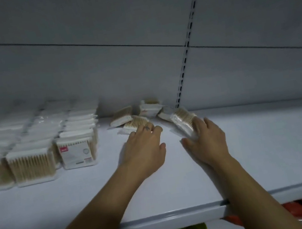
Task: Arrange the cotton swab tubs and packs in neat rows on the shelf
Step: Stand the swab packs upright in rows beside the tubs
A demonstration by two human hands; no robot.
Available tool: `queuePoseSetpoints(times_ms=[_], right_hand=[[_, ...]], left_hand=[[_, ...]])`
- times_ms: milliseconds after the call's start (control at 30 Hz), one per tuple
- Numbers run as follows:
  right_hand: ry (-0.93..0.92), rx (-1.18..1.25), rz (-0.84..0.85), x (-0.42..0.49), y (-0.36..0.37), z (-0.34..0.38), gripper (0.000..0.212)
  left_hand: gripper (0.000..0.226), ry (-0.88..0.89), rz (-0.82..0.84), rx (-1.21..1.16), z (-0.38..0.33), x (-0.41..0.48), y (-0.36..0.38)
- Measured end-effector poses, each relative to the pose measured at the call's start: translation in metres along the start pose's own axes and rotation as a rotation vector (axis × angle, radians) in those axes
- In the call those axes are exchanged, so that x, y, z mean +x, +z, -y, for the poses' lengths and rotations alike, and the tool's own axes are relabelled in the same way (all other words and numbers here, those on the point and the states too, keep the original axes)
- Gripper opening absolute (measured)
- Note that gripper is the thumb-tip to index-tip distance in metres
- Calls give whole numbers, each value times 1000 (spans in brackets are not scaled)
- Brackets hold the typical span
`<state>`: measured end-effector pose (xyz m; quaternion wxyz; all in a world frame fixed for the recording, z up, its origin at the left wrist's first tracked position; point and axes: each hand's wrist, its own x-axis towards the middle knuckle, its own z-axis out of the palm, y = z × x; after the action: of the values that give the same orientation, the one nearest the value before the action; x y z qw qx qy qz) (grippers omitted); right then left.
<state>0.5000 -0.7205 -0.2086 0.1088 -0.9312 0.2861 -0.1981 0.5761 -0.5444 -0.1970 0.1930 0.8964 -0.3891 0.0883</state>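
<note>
Pack [183,119] of wooden swabs, crinkly film, right hand [208,140] gripping

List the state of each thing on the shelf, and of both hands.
stocked packs: upright, in neat rows at left.
loose packs: jumbled against the back wall.
flat pack: lying down, touched by the left hand.
tilted pack: askew, gripped by the right hand.
left hand: reaching, touching the flat pack.
right hand: holding the tilted pack.

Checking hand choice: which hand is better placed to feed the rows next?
Left, probably: the left hand touches a loose pack nearest the neat rows; the right hand grips a tilted pack farther off.
</note>
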Motion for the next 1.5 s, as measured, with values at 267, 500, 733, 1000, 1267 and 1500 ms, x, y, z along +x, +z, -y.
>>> queuePoseSetpoints(times_ms=[267,500,733,1000,1267,1500], right_hand=[[23,115,-41,-11,-3,11,49],[64,966,69,-37,-31,46,19],[-166,1049,209,-63,-24,93,40],[-347,837,74,-67,-22,145,33],[-441,601,0,-67,11,200,23],[-421,465,-9,-70,34,220,19]], left_hand=[[48,-133,7,-274,11,-14,8],[51,-72,-120,-519,5,-27,-15],[55,-111,-185,-606,31,-64,-38],[49,-268,-282,-602,74,-107,-63],[52,-378,-649,128,130,-144,-67],[46,-375,-502,159,132,-143,-61]])
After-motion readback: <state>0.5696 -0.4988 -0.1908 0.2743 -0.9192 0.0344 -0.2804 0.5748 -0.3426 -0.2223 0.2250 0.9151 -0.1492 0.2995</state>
